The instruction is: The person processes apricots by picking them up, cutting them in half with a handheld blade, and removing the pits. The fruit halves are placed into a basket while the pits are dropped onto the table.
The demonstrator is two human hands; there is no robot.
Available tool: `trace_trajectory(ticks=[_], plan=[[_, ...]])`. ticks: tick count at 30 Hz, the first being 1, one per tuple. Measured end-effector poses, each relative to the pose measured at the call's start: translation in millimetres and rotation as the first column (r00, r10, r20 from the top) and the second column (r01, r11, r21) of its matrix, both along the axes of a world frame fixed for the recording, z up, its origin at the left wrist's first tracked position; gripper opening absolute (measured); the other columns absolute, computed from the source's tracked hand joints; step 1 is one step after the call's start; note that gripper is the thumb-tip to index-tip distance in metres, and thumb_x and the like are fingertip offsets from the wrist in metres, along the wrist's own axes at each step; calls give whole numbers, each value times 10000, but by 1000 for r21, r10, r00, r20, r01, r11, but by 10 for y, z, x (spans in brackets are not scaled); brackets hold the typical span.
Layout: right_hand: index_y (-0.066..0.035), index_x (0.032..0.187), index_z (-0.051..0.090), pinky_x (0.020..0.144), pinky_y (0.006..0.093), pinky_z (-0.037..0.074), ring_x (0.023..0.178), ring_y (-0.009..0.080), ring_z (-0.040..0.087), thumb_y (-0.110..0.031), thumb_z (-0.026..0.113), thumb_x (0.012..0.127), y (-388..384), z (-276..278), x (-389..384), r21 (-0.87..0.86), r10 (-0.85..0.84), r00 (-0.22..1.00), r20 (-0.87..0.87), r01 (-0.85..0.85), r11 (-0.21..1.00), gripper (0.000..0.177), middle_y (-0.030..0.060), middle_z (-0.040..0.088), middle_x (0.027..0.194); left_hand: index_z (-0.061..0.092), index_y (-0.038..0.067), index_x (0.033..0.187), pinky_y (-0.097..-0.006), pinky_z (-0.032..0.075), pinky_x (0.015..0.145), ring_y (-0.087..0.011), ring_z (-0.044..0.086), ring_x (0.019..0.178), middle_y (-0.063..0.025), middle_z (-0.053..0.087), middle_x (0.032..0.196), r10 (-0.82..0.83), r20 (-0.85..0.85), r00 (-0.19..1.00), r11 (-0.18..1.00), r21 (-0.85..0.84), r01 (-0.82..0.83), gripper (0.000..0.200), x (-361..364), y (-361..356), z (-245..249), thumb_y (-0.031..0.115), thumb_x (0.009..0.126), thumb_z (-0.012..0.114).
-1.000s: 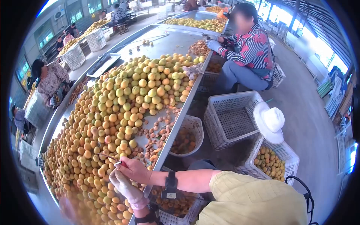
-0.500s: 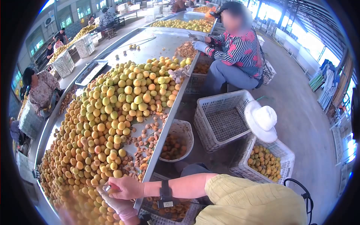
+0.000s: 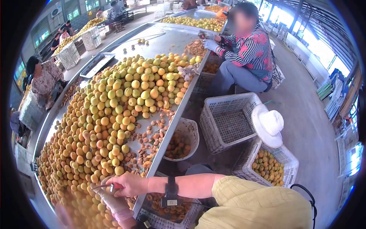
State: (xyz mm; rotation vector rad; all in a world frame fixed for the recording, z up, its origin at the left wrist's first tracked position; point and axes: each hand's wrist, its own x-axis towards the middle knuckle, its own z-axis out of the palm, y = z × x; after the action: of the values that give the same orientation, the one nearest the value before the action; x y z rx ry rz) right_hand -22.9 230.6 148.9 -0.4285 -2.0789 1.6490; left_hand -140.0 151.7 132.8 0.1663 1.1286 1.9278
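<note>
My right hand (image 3: 131,184) is bare and closed around a small red-handled tool (image 3: 117,186), whose thin working end points left. Just below it, my left hand (image 3: 116,204) wears a pale glove with a pink cuff. Its fingers are curled close to the tool's tip, and what they hold, if anything, is hidden. Both hands are over the near edge of a big heap of apricots (image 3: 114,110) on a metal table (image 3: 158,152). Beside the heap lie loose pits and pieces (image 3: 146,139).
Under my forearm a crate (image 3: 188,212) holds apricot halves. A white bucket (image 3: 188,128) with fruit, a grey crate (image 3: 228,122), a white hat (image 3: 268,125) and a crate of apricots (image 3: 291,166) stand to the right. A co-worker (image 3: 244,55) sits farther along the table.
My hands have risen slightly and remain close together, with the tool still in the right one. The view has shifted a little. The co-worker's hands have moved slightly at the far pile.
</note>
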Motion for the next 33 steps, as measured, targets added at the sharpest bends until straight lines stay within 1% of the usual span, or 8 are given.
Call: trace_trajectory(ticks=[3,5,9,10,11,12,18,33], plan=[[-62,1210,517,725,333,496,803,235,654,-181,739,739,23,-24,-4,100,-28,999,-18,30,995,535,109,657,842,389,52,1314,-345,470,899,-220,560,1014,-106,529,1162,136,-74,988,989,-55,-140,682,136,22,162,580,891,479],[-53,1123,541,674,339,494,747,249,651,-214,750,729,30,-4,-5,99,-125,991,-47,130,987,474,103,644,789,453,61,1267,-344,457,901,-208,552,1033,-95,540,1168,-165,-17,986,981,-105,162,583,-38,-45,85,525,916,481],[-54,1016,545,605,337,485,675,260,632,-258,765,709,129,-54,-12,253,-255,965,-65,263,931,429,90,604,726,502,4,1172,-305,465,831,-198,562,974,-105,577,1073,-201,-47,979,977,-90,196,363,115,-13,311,291,953,478],[-62,1034,547,603,336,482,668,249,621,-255,775,697,124,-90,-32,263,-270,958,-99,287,921,451,92,590,726,470,-29,1214,-307,450,876,-199,531,1044,-110,531,1164,-218,-483,848,975,-139,172,368,127,-64,209,239,961,468],[-69,1049,548,603,329,484,681,246,616,-229,792,678,132,-130,-60,237,-239,966,-98,256,937,472,102,591,748,426,-47,1272,-321,437,916,-205,499,1106,-111,488,1233,-237,-213,948,970,12,245,413,91,-69,239,236,973,447],[-68,1086,549,605,319,483,692,204,610,-199,810,664,120,-143,-70,241,-246,962,-121,268,933,513,94,597,767,382,-30,1327,-334,422,950,-206,488,1134,-110,485,1247,-221,-343,913,975,-51,217,481,87,-66,231,285,973,465],[-49,1011,538,526,202,385,602,34,449,-340,676,854,101,-160,-186,-386,-270,936,-227,168,907,358,-24,515,685,407,56,1341,-383,403,999,-204,541,1094,-76,552,1195,-182,11,983,935,312,170,463,-91,-111,233,264,946,527],[-28,864,538,506,242,346,554,83,388,-326,586,921,-123,-88,-227,34,-133,985,-112,137,990,307,-11,424,589,472,7,1281,-260,475,901,-149,549,1056,-60,555,1164,31,-458,889,999,46,-11,556,-376,-444,505,-87,764,655]])
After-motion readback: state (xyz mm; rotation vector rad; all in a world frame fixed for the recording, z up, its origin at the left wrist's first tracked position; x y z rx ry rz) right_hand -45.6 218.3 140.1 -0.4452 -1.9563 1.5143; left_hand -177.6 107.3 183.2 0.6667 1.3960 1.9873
